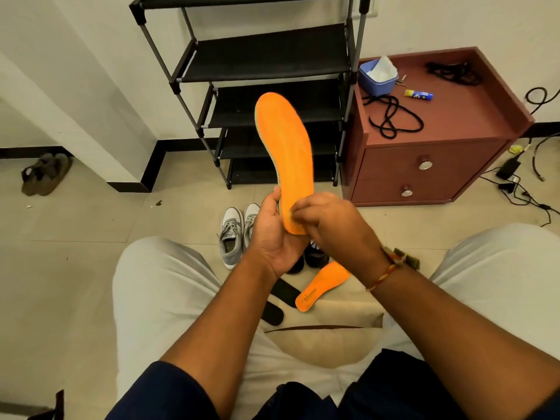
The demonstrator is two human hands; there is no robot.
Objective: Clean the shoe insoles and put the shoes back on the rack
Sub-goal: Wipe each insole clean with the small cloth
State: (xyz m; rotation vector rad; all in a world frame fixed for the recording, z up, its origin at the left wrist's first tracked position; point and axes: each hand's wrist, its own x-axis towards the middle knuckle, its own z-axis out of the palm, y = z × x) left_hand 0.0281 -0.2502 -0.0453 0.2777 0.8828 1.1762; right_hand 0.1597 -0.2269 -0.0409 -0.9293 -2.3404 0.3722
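Only real container in view is a small blue plastic tub (375, 81) at the back left corner of the reddish-brown wooden bedside cabinet (454, 116). It's got crumpled white tissue or wipes (383, 69) poking out the top. Just beside the tub, toward the middle of the cabinet top, lies a yellow and blue stick-shaped tube (419, 94). There's print on it but it's way too small to read. A tangle of black cord (391, 116) sits nearer the front edge. The black metal-and-fabric shoe rack (266, 59) stands right against the cabinet's left side.

Other writing: a second orange insole (322, 286) lies on the tiled floor with dark print near its heel, also unreadable.

Now the main bit. A long orange foam insole (285, 153) is held upright in front of the rack, toe end up. The left hand (272, 237) grips its heel end, palm cupped under it and thumb along the left edge. The right hand (333, 225) has its fingers curled, with the tips bunched and pinching on the orange face just above the heel. Can't tell if there's a wipe under them.

On the floor below the hands are a pair of grey lace-up sneakers (236, 234), black shoes (316, 256) mostly hidden, and two flat black insoles (283, 291).
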